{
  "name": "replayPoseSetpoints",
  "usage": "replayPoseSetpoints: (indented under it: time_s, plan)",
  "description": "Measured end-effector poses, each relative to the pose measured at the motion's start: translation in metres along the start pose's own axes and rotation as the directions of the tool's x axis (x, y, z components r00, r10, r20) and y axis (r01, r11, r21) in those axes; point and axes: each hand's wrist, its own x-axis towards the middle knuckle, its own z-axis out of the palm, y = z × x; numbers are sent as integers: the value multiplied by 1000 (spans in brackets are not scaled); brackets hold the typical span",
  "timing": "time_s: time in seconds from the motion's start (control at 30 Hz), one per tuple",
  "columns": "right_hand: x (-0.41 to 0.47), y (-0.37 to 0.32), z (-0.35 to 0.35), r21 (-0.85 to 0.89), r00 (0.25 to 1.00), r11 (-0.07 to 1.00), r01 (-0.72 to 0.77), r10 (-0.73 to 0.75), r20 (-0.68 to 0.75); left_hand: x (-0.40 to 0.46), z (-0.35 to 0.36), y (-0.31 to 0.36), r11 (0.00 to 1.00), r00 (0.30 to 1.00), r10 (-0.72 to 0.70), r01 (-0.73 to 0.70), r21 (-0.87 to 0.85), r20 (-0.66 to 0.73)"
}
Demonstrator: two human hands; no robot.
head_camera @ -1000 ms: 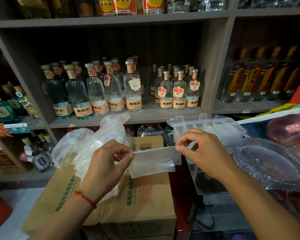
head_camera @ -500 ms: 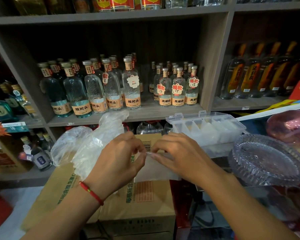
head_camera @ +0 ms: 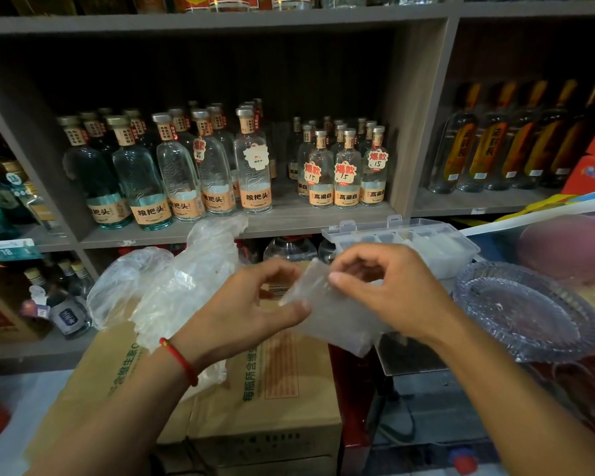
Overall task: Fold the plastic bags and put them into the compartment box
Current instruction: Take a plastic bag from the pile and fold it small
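Both forearms reach forward and inward above a cardboard carton (head_camera: 265,383). The left hand (head_camera: 244,304), a red string at its wrist, pinches the folded plastic bag (head_camera: 334,317) between thumb and curled fingers. The right hand (head_camera: 389,290) pinches the bag's upper edge, fingers arched. The bag hangs between them, over the carton. Loose plastic bags (head_camera: 186,280) lie heaped left, on the carton. Beyond the right hand stands the open compartment box (head_camera: 426,242), then shelves of bottles (head_camera: 220,166).

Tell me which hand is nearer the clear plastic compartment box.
Right. The right hand is just in front of the clear plastic compartment box, overlapping its front edge in view; the left hand is farther to the box's left.
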Motion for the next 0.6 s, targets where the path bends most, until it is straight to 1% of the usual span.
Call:
replayPoseSetpoints:
  time_s: [0.03,0.1,0.17,0.27,0.33,0.4,0.5,0.6]
  plan:
    - [0,0,-5,41,1000,999,-11,12,-13,1,4,-3,994,1000,-20,22,-104,20]
    - [-2,3,-13,111,999,993,-42,44,-16,5,12,-7,975,1000,-16,10,-221,-22]
    - [-7,6,-19,152,996,984,-89,90,-4,9,19,-11,966,997,9,-29,-256,-77]
    - [-17,8,-18,202,989,968,-148,147,17,11,26,-14,967,993,26,-54,-250,-112]
    - [-20,7,-7,194,989,971,-141,148,-20,11,29,-17,970,993,44,-68,-233,-107]
    - [-18,7,4,153,989,983,-102,116,-87,9,30,-20,970,993,54,-77,-232,-105]
    - [-15,5,14,125,983,989,-76,95,-156,4,29,-26,942,990,18,-65,-330,-142]
    - [-14,2,20,153,983,985,-81,104,-149,-1,27,-33,879,984,-56,-33,-475,-172]
